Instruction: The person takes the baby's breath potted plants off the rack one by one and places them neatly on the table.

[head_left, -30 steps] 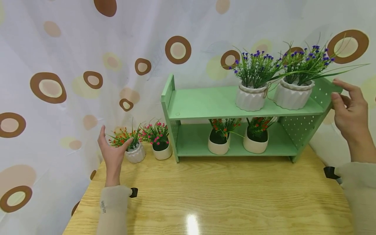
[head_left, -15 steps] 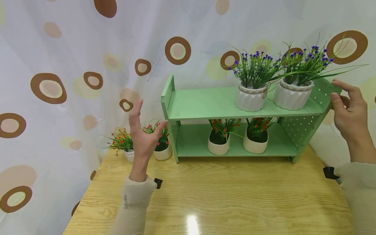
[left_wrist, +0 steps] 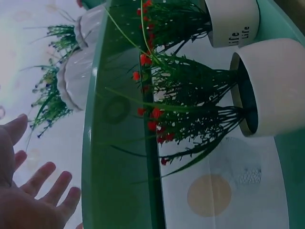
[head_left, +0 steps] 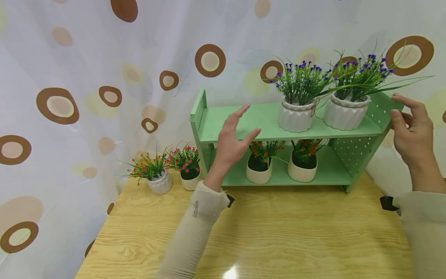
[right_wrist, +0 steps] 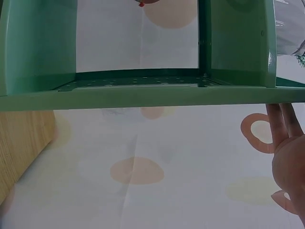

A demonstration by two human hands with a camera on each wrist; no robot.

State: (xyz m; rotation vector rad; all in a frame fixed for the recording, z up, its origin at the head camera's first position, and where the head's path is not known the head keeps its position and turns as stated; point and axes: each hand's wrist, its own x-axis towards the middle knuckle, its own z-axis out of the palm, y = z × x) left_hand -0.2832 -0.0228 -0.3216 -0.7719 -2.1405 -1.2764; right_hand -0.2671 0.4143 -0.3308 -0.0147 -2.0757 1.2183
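Green shelf (head_left: 267, 115), white brown-ringed backdrop (head_left: 139, 54), purple flowers (head_left: 304, 63)

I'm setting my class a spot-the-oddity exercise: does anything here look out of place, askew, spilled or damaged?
Nothing looks spilled, toppled or visibly damaged. One slightly untidy detail: the right-hand purple-flowered plant sends long leaves out past the right end of the green shelf, so it looks lopsided.
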